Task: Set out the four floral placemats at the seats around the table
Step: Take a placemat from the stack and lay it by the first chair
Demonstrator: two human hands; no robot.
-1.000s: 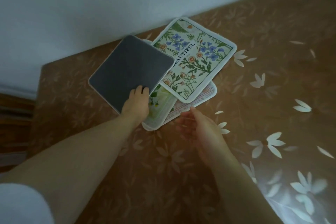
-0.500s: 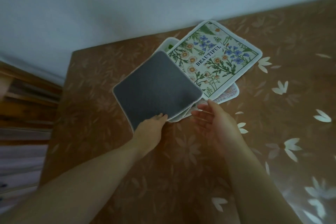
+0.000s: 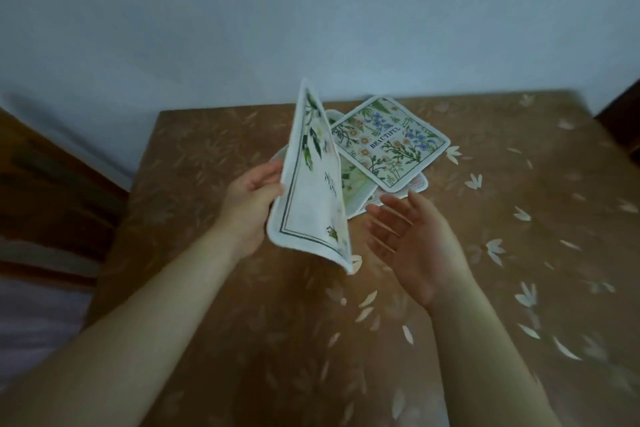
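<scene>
We held the lifted placemat (image 3: 311, 184) nearly upright, pinched at its left edge by our left hand (image 3: 251, 199), our right hand (image 3: 412, 246) spread empty just beside its printed face.

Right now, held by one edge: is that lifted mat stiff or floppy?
Probably semi-stiff: the lifted mat stands nearly on edge from the left hand alone, barely sagging. Likely light, since a thumb-and-finger grip carries it. It looks like cloth, so probably not slippery.
</scene>
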